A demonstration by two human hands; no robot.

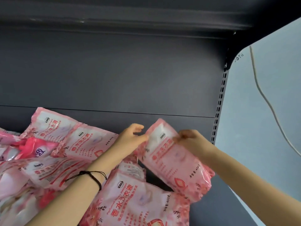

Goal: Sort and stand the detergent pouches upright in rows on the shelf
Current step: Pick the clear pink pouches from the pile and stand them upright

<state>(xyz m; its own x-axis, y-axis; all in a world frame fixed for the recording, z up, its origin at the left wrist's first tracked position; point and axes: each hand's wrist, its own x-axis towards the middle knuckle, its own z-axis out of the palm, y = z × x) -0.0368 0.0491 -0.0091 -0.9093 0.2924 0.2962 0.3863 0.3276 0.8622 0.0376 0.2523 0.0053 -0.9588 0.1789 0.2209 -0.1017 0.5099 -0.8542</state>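
A pink detergent pouch (174,159) is tilted up over the dark shelf (216,207) near its right end. My right hand (189,139) pinches its top right edge. My left hand (132,136) holds its top left edge, thumb and fingers against the pouch. Several more pink pouches lie flat and overlapping: one in front (138,203), one behind my left arm (84,144), one at the back left (50,124) and a brighter pink one (35,147) at the left.
The shelf's dark back panel (114,75) rises behind the pouches, with an upper shelf overhead. A slotted upright (219,101) marks the right end. Beyond it is a pale wall with a hanging cord (260,90). Bare shelf shows at the right front.
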